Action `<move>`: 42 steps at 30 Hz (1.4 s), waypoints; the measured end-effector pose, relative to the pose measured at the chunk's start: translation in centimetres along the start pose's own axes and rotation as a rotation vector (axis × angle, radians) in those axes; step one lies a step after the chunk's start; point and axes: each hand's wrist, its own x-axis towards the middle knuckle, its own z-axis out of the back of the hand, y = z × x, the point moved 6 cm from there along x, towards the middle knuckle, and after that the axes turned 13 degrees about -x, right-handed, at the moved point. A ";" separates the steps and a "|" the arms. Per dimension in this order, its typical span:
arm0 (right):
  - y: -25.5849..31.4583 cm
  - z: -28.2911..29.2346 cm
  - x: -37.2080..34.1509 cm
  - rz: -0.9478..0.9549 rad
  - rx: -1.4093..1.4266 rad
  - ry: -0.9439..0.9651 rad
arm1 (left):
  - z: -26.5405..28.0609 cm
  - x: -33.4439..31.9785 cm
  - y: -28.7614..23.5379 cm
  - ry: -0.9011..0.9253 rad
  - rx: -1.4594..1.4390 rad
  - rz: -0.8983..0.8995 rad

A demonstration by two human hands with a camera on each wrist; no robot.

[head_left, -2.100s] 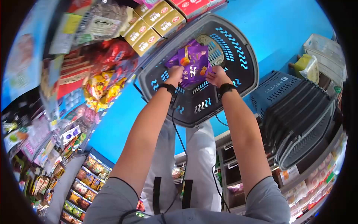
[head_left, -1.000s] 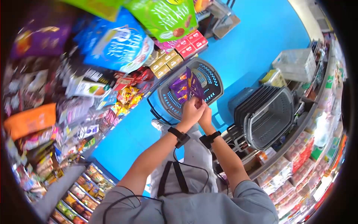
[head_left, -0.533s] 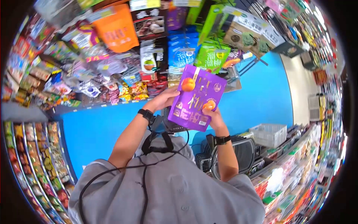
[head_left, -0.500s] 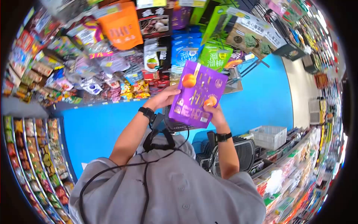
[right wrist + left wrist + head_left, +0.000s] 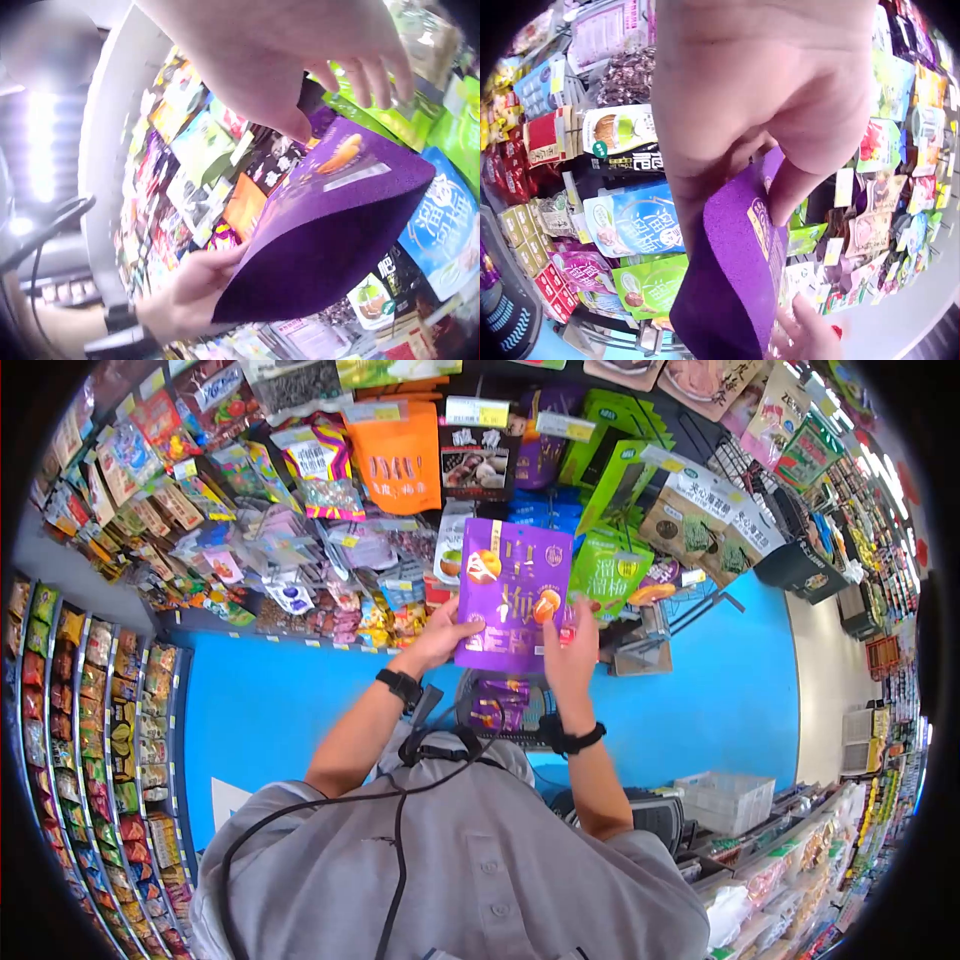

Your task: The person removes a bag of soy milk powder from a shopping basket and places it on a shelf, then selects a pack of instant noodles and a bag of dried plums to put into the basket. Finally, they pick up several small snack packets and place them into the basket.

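Observation:
In the head view my left hand grips the left edge of a purple snack pouch, thumb across its printed front and fingers behind. Plum or apricot pictures mark that front, which faces me upright. The left wrist view shows the purple pouch between thumb and fingers. At its lower right edge my right hand has its fingers extended. The right wrist view shows those fingers spread, with the thumb close over the pouch's printed side. Below, more purple pouches lie in a dark shopping basket.
Ahead, a rack holds hanging snack bags, among them an orange pouch and green pouches. Shelves of small packets stand at the left. Stacked baskets and a white crate are at the right, on blue flooring.
Both hands have lifted a purple pouch out of the basket to chest height. The view has tilted up toward the rack. Most recently, the right hand has loosened from the pouch and straightened its fingers.

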 end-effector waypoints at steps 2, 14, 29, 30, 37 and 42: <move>2.0 -0.8 -0.5 0.169 -0.081 0.160 | -1.5 0.4 -1.0 -0.054 0.182 -0.089; -2.0 -5.8 -0.6 -0.477 1.219 0.627 | -7.4 -0.6 -2.1 0.207 0.891 -0.287; -5.1 -8.5 8.1 -0.406 0.897 0.678 | 0.0 8.4 -6.0 0.135 0.264 -0.166; -5.0 -8.4 9.1 -0.414 0.876 0.669 | -0.1 8.9 -6.8 0.131 0.335 -0.256; -3.6 -10.1 14.0 -0.383 0.775 0.494 | 0.0 13.2 -9.4 0.035 0.517 -0.446; -4.9 -11.9 16.2 -0.414 0.736 0.375 | 1.3 16.5 -9.7 -0.023 0.507 -0.482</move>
